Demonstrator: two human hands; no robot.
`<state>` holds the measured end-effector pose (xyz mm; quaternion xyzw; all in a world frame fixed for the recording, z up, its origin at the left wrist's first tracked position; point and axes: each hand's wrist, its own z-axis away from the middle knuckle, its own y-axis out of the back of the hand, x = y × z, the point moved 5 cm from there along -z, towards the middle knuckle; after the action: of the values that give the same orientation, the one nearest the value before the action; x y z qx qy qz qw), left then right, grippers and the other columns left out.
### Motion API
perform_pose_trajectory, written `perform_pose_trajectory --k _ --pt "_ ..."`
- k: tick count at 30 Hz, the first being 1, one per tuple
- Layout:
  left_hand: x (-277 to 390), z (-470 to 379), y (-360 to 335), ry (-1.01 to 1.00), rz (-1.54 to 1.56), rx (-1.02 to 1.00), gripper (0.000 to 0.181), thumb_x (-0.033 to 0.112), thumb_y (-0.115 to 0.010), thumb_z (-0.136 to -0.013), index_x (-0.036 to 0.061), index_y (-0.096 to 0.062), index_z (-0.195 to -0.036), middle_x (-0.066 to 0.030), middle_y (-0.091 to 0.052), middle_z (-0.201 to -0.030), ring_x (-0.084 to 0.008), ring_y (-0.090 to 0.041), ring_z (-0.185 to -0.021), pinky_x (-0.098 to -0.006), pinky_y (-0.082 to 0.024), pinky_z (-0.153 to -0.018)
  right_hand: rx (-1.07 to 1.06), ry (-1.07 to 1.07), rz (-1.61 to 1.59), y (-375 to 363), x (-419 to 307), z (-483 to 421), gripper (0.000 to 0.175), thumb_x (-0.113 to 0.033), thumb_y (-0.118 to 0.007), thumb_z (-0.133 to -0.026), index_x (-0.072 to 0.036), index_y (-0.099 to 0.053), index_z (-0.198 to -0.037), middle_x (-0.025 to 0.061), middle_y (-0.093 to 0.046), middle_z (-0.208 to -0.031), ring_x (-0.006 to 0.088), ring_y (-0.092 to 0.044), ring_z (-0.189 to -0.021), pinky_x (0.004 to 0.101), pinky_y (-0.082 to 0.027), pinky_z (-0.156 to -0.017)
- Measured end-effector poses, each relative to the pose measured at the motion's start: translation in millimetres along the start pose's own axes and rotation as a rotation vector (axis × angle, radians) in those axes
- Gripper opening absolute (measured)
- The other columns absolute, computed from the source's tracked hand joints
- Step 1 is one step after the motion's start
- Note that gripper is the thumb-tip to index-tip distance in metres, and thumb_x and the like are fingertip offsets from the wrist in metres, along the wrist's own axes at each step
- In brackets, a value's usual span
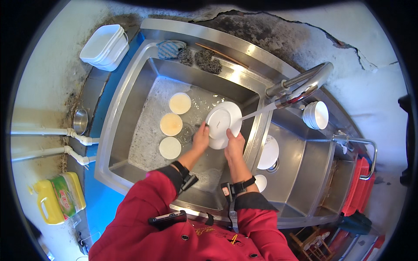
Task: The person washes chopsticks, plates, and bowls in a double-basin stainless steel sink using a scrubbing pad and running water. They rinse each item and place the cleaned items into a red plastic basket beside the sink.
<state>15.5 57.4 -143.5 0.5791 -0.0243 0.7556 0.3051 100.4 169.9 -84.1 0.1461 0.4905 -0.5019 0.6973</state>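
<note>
Over the left sink basin (137, 130) I hold a white plate (219, 122), its foot ring facing me. My left hand (200, 138) is at its left rim, with a small dark thing by the fingertips that I cannot make out. My right hand (235, 143) grips the lower right rim, thumb on top. A stream of water (258, 112) from the steel faucet (302, 93) strikes the plate's right side. Left of my hands, a pale yellow round dish (180, 103), an orange-tinged one (171, 124) and a whitish one (170, 147) sit in a column in foamy water.
Steel-wool scourers (208, 61) and a blue-striped cloth (169, 49) lie on the back ledge beside a thin stick (222, 55). The right basin holds a white plate (269, 152) and a small bowl (260, 183). Stacked bowls (316, 115) stand behind; a yellow detergent jug (60, 197) is left.
</note>
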Motion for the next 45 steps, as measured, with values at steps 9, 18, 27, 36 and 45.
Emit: perform_pose_trajectory --k 9,18,27,36,45 --pt "80.8 12.8 -36.8 -0.346 -0.027 -0.253 0.044 0.018 -0.040 -0.095 0.0114 -0.036 -0.138 -0.0140 -0.047 -0.133 -0.0325 -0.038 -0.128 -0.0431 -0.021 -0.109 -0.086 -0.265 -0.253 -2.9 17.2 -19.4 0.051 -0.041 -0.036 -0.098 0.004 -0.047 -0.119 0.0143 -0.056 -0.114 0.0230 -0.055 -0.103 0.0324 -0.044 -0.090" --pt "52.7 20.2 -24.5 -0.242 0.070 -0.209 0.038 0.020 -0.045 -0.094 0.0069 -0.045 -0.130 -0.0130 -0.054 -0.126 -0.0289 -0.050 -0.118 -0.0322 -0.038 -0.097 0.108 0.008 0.056 -0.4 -11.1 -38.3 0.034 -0.023 -0.047 -0.096 0.008 -0.054 -0.109 0.0128 -0.058 -0.100 0.0172 -0.055 -0.086 0.0315 -0.046 -0.075" --pt "48.9 -4.9 -24.5 0.129 0.552 -0.253 0.051 0.034 -0.051 -0.092 0.0011 -0.040 -0.130 -0.0194 -0.050 -0.124 -0.0252 -0.050 -0.112 -0.0346 -0.040 -0.093 0.037 0.402 0.914 -29.3 -23.8 -13.5 0.012 -0.010 -0.060 -0.082 0.001 -0.062 -0.087 0.0219 -0.064 -0.075 0.0319 -0.063 -0.068 0.0392 -0.046 -0.064" --pt "34.7 8.6 15.3 0.363 1.116 -0.227 0.037 0.014 -0.045 -0.094 -0.0041 -0.038 -0.126 -0.0176 -0.051 -0.117 -0.0276 -0.053 -0.105 -0.0412 -0.046 -0.088 -0.515 0.745 1.226 -43.3 -12.4 62.2 0.032 -0.015 -0.051 -0.087 -0.002 -0.050 -0.117 0.0200 -0.047 -0.128 0.0410 -0.042 -0.120 0.0453 -0.036 -0.100" --pt "58.4 19.7 -3.4 0.360 1.276 -0.496 0.043 0.013 -0.050 -0.092 -0.0048 -0.037 -0.129 -0.0203 -0.048 -0.127 -0.0330 -0.051 -0.115 -0.0475 -0.042 -0.098 0.051 0.741 0.891 30.8 -88.0 72.6 0.051 -0.012 -0.057 -0.086 0.007 -0.037 -0.130 0.0287 -0.039 -0.134 0.0330 -0.049 -0.116 0.0362 -0.040 -0.096"
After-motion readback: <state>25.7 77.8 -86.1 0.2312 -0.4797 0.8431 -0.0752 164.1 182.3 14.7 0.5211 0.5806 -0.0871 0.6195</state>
